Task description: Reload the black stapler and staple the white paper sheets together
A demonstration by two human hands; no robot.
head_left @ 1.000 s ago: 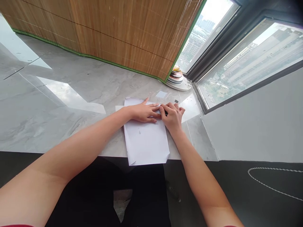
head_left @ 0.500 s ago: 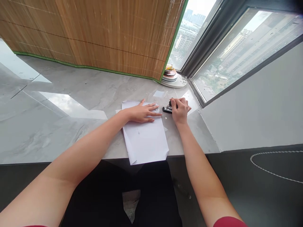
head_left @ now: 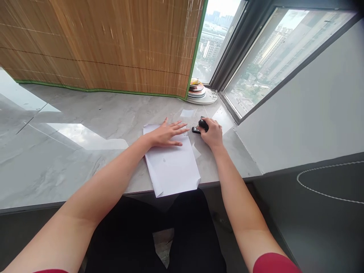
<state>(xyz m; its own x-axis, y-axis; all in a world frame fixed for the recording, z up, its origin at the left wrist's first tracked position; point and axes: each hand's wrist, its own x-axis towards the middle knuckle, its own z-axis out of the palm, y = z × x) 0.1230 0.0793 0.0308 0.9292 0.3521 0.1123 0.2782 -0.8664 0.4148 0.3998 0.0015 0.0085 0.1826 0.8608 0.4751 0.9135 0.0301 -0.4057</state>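
A white paper piece with folded edges (head_left: 176,167), perhaps an envelope or bag, lies on the counter, its near end jutting past the front edge. My left hand (head_left: 167,134) rests flat on its far part, fingers spread. Some small dark marks show by those fingertips, too fine to make out. To the right of the paper, my right hand (head_left: 212,132) is closed round a black stapler (head_left: 202,124). The stapler stands on the counter, its front end toward the paper and apart from it. My right palm hides its rear part.
The grey marble-patterned counter (head_left: 113,167) runs along the window (head_left: 256,72). A bamboo blind (head_left: 99,45) hangs over the far side. Stacked plates (head_left: 197,93) stand in the window corner. A small white sheet (head_left: 187,113) lies beyond the paper. A beaded cord (head_left: 309,172) hangs at right.
My right hand has shifted its hold, and more of the stapler's top now shows. My left hand stays flat on the paper. The whole view has tilted slightly.
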